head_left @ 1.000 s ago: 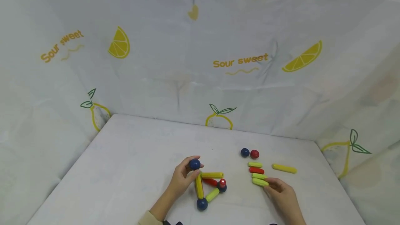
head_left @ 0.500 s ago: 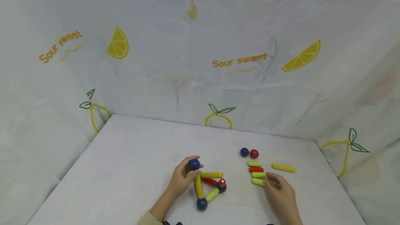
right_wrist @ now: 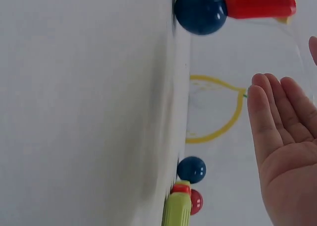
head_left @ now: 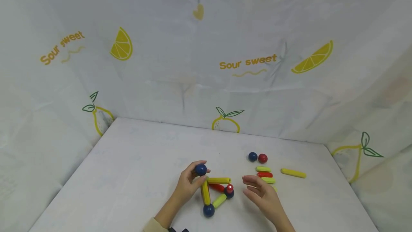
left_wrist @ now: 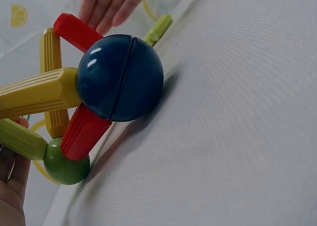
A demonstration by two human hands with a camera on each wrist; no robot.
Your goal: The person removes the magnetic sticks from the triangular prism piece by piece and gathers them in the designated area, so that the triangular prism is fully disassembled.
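Observation:
My left hand grips the upper left of a structure of coloured rods and balls, fingers and thumb around a blue ball. Yellow rods, a red rod and a lime rod join it to lower blue balls. On the right-hand ball, a short red rod points up. The left wrist view also shows a green ball beside the left fingers. My right hand hovers between the structure and the loose rods, its fingers relaxed and holding nothing; the right wrist view shows its bare palm.
Right of centre, a blue ball and a red ball sit side by side. Below them lie lime rods and a red rod, one lime rod mostly behind my right hand. Farther right lies a yellow rod.
My right hand has left the nearest lime rod and moved left towards the structure, its fingers now extended. The left hand and the structure have stayed in place.

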